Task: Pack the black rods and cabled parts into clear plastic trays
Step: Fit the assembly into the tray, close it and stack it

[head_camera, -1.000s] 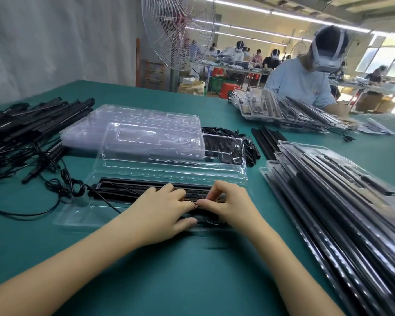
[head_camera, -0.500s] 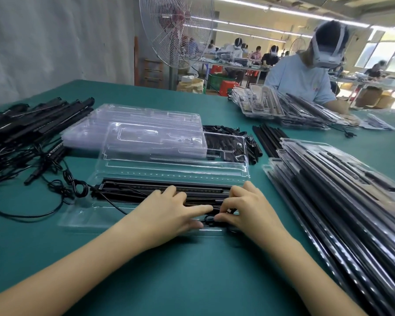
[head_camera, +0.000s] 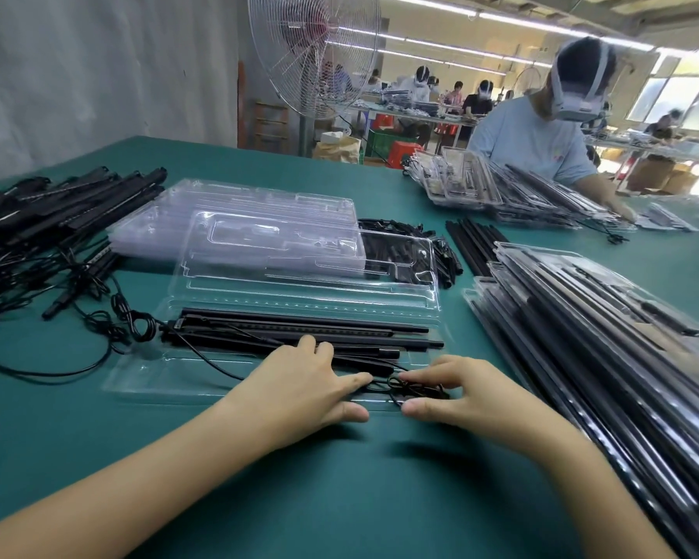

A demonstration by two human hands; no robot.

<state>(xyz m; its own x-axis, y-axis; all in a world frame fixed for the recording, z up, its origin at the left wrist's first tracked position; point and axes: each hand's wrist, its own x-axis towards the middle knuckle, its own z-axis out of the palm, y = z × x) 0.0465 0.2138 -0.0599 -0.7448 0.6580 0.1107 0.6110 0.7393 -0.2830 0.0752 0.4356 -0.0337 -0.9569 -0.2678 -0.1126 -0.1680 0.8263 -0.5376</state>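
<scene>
Two bare hands work at the near edge of an open clear tray (head_camera: 170, 377) on a green tabletop (head_camera: 340, 498). Black rods (head_camera: 299, 330) lie lengthwise in the tray. The left hand (head_camera: 299, 391) rests flat on the rods' near side, fingers straight and together. Just right of it, the right hand (head_camera: 475, 395) is spread, its forefinger and thumb on either side of a small cable coil (head_camera: 414, 387) lying between the hands. Packed trays (head_camera: 590, 336) are stacked at right.
</scene>
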